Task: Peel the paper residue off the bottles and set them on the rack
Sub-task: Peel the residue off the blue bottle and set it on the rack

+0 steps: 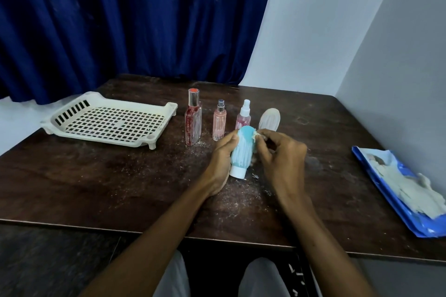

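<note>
Head view: left hand (pixel 220 164) grips blue bottle (pixel 242 152), right hand (pixel 282 159) pinches paper residue (pixel 258 136).

A tall red glass bottle (pixel 193 123), a small pink spray bottle (pixel 219 124), a pink bottle with white sprayer (pixel 243 119) and a white ribbed oval bottle (pixel 270 118) stand in a close row with narrow gaps. A passage lies between the red one and the white perforated plastic rack (pixel 108 123) at left; wider bare tabletop (pixel 321 142) separates the white one from the blue plastic bag (pixel 376 176) at right.
</note>
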